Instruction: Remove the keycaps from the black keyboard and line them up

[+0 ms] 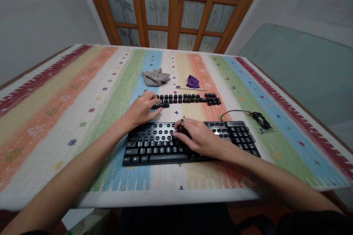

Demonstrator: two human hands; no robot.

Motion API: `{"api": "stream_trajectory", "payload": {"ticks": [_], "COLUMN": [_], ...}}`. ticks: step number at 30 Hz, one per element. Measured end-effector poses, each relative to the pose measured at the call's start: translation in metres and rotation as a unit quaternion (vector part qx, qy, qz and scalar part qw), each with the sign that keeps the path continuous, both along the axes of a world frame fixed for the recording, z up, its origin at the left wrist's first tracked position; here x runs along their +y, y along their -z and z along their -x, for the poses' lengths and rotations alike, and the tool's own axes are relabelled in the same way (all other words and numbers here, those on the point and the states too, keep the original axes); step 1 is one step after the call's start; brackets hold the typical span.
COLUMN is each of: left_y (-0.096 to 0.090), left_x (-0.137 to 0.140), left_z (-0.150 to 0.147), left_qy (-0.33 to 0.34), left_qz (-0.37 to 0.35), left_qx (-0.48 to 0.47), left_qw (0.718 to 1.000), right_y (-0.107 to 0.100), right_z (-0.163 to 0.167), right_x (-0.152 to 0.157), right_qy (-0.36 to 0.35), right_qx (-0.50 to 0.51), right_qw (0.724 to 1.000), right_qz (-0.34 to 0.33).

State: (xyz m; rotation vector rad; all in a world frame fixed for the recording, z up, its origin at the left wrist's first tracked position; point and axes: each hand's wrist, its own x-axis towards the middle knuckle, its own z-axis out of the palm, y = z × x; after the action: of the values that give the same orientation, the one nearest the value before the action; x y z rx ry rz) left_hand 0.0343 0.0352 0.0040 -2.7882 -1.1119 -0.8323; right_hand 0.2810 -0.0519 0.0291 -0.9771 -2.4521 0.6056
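Observation:
A black keyboard (165, 158) lies on the table in front of me, with keycaps off much of its upper rows. Beyond it, loose black keycaps (190, 99) stand in rows. My left hand (145, 108) is over the left end of these keycaps, fingertips at or on them, thumb apart from the fingers. My right hand (200, 136) is over the middle of the keyboard, its fingers closed round a small dark tool with a shiny metal end (182, 119). Most of that tool is hidden by the fingers, so its kind does not show.
Behind the loose keycaps lie a crumpled grey cloth (156, 78), a purple cloth (193, 82) and a thin brush (191, 88). The keyboard's coiled cable (261, 121) rests at the right. A striped tablecloth (107, 161) covers the table, whose near edge is close to me.

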Motion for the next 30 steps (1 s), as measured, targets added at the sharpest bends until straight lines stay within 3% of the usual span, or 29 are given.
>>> {"api": "stream_trajectory", "payload": {"ticks": [7, 11, 15, 20, 30], "left_y": [0.0, -0.004, -0.013, -0.015, -0.021], "left_x": [-0.041, -0.058, -0.069, -0.076, -0.074], "left_z": [0.005, 0.0, -0.009, -0.022, -0.031], "left_qy": [0.05, 0.079, 0.1, 0.12, 0.122], "left_qz": [0.099, 0.129, 0.146, 0.135, 0.185], "left_qx": [-0.05, -0.069, -0.107, -0.142, -0.173], "left_qw": [0.993, 0.986, 0.978, 0.973, 0.96], "right_y": [0.006, 0.011, 0.01, 0.003, -0.003], "right_z": [0.003, 0.0, -0.001, -0.004, -0.011], "right_x": [0.013, 0.02, 0.023, 0.024, 0.013], "right_qy": [0.05, 0.07, 0.1, 0.111, 0.08], "right_qx": [0.068, 0.174, 0.241, 0.272, 0.297], "right_qw": [0.991, 0.96, 0.931, 0.916, 0.923], "right_qz": [0.103, 0.21, 0.254, 0.273, 0.231]}}
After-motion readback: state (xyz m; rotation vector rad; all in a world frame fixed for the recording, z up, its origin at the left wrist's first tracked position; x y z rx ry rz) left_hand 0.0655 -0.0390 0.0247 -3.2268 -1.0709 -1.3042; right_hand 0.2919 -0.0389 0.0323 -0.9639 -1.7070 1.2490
